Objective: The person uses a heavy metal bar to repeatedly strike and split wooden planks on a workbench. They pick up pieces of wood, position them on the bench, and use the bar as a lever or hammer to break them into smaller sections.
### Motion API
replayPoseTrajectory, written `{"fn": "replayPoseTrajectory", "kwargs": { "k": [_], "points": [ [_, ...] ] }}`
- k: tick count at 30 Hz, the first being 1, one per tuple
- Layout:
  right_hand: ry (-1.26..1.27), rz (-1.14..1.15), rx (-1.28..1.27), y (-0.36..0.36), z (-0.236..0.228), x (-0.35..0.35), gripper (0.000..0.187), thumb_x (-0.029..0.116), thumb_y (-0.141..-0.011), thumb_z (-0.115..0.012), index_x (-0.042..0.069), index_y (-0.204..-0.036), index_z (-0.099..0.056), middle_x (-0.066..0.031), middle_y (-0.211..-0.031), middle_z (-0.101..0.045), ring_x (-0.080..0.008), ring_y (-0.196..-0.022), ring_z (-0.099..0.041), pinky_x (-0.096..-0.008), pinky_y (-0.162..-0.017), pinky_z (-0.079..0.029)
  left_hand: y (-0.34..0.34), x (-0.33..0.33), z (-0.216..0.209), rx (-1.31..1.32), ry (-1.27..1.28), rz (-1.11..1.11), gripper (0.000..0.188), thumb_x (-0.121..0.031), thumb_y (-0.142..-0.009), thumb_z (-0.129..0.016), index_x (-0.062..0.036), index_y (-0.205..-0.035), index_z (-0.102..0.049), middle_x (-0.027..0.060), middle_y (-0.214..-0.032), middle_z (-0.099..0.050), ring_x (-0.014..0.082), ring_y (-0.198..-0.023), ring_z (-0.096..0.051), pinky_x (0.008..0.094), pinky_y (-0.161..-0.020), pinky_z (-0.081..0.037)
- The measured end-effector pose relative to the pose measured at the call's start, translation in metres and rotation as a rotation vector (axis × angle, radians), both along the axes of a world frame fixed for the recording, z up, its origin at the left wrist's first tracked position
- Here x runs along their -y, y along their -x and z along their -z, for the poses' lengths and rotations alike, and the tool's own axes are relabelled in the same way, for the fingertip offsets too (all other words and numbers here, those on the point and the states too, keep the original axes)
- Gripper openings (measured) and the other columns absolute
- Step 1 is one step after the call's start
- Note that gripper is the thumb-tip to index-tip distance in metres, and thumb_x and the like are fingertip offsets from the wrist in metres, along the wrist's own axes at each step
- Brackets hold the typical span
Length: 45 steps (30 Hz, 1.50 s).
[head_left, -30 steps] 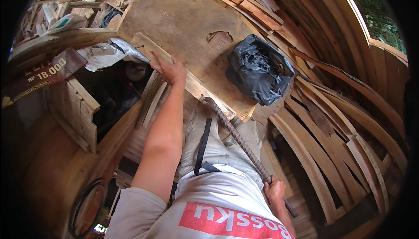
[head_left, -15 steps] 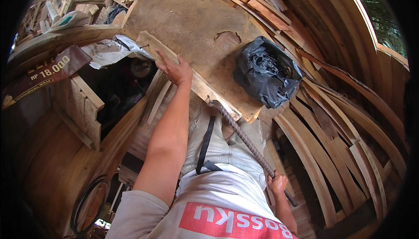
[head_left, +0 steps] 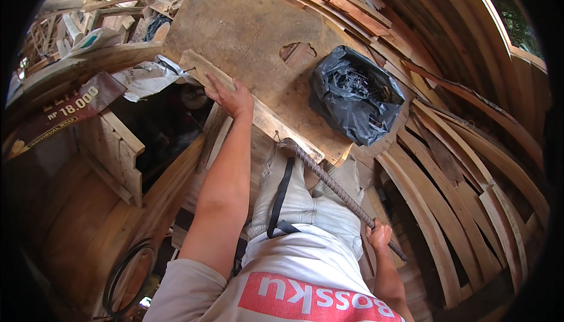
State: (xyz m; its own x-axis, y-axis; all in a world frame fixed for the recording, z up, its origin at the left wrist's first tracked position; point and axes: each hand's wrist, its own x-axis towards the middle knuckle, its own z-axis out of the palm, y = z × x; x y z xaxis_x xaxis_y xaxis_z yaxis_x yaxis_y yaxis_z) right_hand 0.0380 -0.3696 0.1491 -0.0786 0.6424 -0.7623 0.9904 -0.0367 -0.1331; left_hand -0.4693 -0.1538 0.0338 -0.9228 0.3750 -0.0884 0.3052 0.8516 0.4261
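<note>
A narrow wooden plank lies slantwise on the near edge of a worn plywood sheet. My left hand grips its middle, thumb and fingers over the top. Nails stick up from the plank, one near its far left end and another nail near my lap. Beside this second nail sits the hooked head of a ribbed metal pry bar; whether the hook has caught the nail I cannot tell. My right hand is wrapped around the bar's lower shaft at my right side.
A black plastic bag with what look like nails inside stands on the plywood's right side, near a ragged hole. Curved timber boards line the right. At left are a dark opening, a brown wrapper sheet and scrap wood.
My right hand has risen slightly and shifted right with the bar's handle end, so the bar slants a little less steeply. The left hand keeps its place on the plank.
</note>
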Motion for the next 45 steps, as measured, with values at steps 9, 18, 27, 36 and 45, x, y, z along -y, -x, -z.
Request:
{"fn": "replayPoseTrajectory", "kwargs": {
  "k": [9,18,27,36,45],
  "points": [
    [-0.004,0.014,-0.064,-0.013,0.041,0.017,0.016,0.02,-0.068,-0.068,0.007,-0.071,-0.058,-0.0205,-0.064,-0.061,-0.0418,-0.064,-0.062,-0.0512,-0.06,-0.049,0.0,0.005,0.008,-0.059,0.035,0.032,0.079,-0.024,-0.086,-0.059,-0.0158,-0.152,-0.017,0.0336,-0.146,-0.021,0.0461,-0.134,-0.03,0.0459,-0.108,-0.031],
    [0.014,0.073,-0.168,-0.02,0.078,0.021,0.015,0.02,-0.073,-0.064,0.007,-0.073,-0.059,-0.0224,-0.066,-0.061,-0.0438,-0.066,-0.061,-0.0523,-0.061,-0.048,0.0,0.005,0.006,-0.097,0.075,0.072,0.075,-0.023,-0.087,-0.055,-0.0134,-0.152,-0.018,0.0323,-0.147,-0.023,0.0444,-0.135,-0.03,0.046,-0.108,-0.031],
    [0.011,0.093,-0.252,-0.022,0.108,0.02,0.016,0.019,-0.071,-0.069,0.006,-0.075,-0.06,-0.02,-0.069,-0.064,-0.0427,-0.068,-0.063,-0.0522,-0.063,-0.05,-0.002,0.005,0.004,-0.077,0.036,0.038,0.077,-0.024,-0.085,-0.059,-0.0143,-0.151,-0.022,0.0312,-0.147,-0.024,0.0439,-0.133,-0.034,0.0441,-0.109,-0.031],
    [0.001,0.107,-0.296,-0.027,0.148,0.008,0.015,0.019,-0.069,-0.068,0.007,-0.074,-0.059,-0.0201,-0.068,-0.062,-0.0422,-0.069,-0.062,-0.0516,-0.064,-0.05,-0.004,-0.005,0.002,-0.057,0.045,0.026,0.078,-0.027,-0.085,-0.06,-0.0153,-0.152,-0.021,0.0296,-0.149,-0.022,0.0422,-0.135,-0.032,0.0442,-0.109,-0.031],
    [-0.074,0.012,-0.334,-0.039,0.128,-0.009,0.02,0.021,-0.069,-0.069,0.007,-0.068,-0.055,-0.0195,-0.066,-0.061,-0.0412,-0.064,-0.061,-0.0494,-0.062,-0.048,0.011,0.037,-0.017,0.053,-0.232,0.185,0.068,-0.028,-0.094,-0.055,-0.0018,-0.148,-0.023,0.0229,-0.146,-0.032,0.0356,-0.133,-0.036,0.0419,-0.108,-0.03]
  ]
}}
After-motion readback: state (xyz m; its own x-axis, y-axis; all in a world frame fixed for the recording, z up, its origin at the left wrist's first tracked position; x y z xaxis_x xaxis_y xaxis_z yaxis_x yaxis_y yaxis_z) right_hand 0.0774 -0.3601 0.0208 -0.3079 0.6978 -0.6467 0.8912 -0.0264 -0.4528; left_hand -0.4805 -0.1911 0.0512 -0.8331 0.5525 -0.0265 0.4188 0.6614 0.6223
